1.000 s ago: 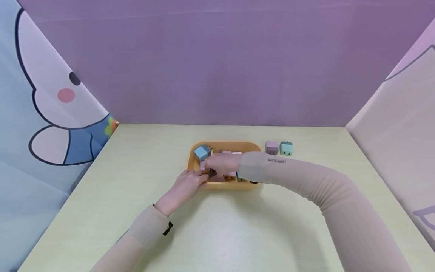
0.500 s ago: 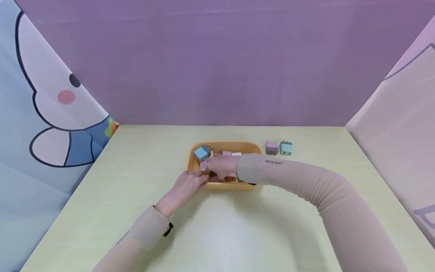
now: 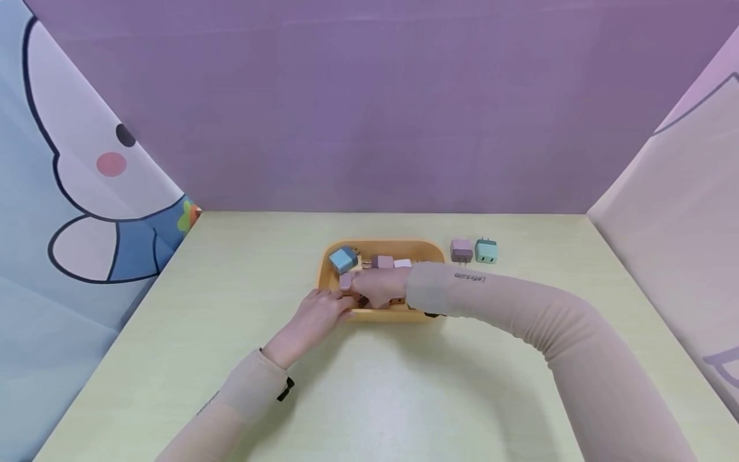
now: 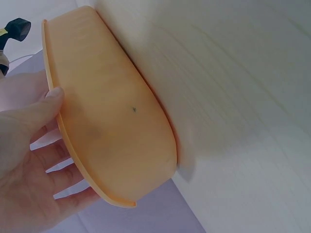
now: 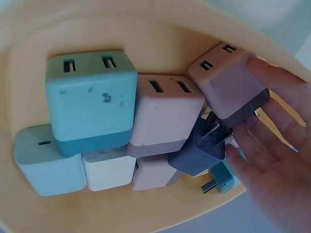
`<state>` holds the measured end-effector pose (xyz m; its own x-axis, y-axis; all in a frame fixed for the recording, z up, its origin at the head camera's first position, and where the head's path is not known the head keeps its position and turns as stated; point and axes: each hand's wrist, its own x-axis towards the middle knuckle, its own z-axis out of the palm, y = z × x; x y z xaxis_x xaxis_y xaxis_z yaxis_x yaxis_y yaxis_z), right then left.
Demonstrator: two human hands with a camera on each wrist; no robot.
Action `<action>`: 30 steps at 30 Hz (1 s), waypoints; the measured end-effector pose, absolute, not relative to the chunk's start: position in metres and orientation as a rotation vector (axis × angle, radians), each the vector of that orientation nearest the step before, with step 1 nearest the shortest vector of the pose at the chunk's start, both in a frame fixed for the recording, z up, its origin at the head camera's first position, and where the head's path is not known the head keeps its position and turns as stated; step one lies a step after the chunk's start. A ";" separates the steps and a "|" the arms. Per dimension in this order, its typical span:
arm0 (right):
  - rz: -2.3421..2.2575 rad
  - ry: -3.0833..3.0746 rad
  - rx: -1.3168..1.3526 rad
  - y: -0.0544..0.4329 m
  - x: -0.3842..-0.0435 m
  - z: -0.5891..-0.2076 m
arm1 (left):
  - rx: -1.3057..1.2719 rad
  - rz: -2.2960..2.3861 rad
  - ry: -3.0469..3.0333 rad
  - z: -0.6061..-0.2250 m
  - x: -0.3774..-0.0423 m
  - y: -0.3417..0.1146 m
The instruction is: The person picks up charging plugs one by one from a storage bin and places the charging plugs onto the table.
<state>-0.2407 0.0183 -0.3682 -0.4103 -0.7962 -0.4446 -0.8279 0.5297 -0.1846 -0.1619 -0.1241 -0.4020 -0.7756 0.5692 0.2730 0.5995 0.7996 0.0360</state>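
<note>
In the head view an orange bin [image 3: 392, 316] holds several two-prong plug chargers. My left hand [image 3: 320, 314] grips its near-left rim. The left wrist view shows that thumb on the outer wall of the bin [image 4: 107, 97] and the fingers behind the rim. My right hand [image 3: 378, 285] reaches into the bin. In the right wrist view the right hand [image 5: 279, 155] pinches a pink charger [image 5: 228, 82], thumb on its upper side, fingers by its pronged end. Beside it lie a dark blue charger [image 5: 197, 150], another pink charger [image 5: 167, 111] and a teal charger [image 5: 90, 102].
To the right of the bin, a purple charger [image 3: 461, 250] and a mint charger [image 3: 486, 251] stand on the pale table [image 3: 260, 256]. A blue charger [image 3: 344, 259] lies in the bin's far-left corner. A purple cloth wall [image 3: 369, 128] rises behind the table.
My right hand has shifted slightly inside the bin, uncovering more of the chargers beyond it and covering those nearer the wrist. My left hand has stayed on the rim.
</note>
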 end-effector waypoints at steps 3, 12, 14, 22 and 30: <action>0.119 2.282 -1.336 0.019 -0.240 -0.368 | -0.891 -0.170 -2.743 -0.402 -0.162 -0.124; 0.087 2.237 -1.263 0.023 -0.241 -0.373 | -0.897 -0.150 -2.710 -0.406 -0.163 -0.124; 0.080 2.239 -1.273 0.023 -0.241 -0.375 | -0.899 -0.150 -2.706 -0.406 -0.163 -0.124; 0.066 2.261 -1.300 0.023 -0.243 -0.373 | -0.897 -0.157 -2.768 -0.403 -0.163 -0.124; -0.087 2.223 -1.309 0.025 -0.246 -0.368 | -0.920 -0.159 -2.740 -0.402 -0.164 -0.125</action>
<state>-0.2459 0.0255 -0.3676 -0.3719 -0.8247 -0.4261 -0.7891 0.5226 -0.3229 -0.1637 -0.1251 -0.4016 -0.7709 0.5790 0.2655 0.6058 0.7953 0.0246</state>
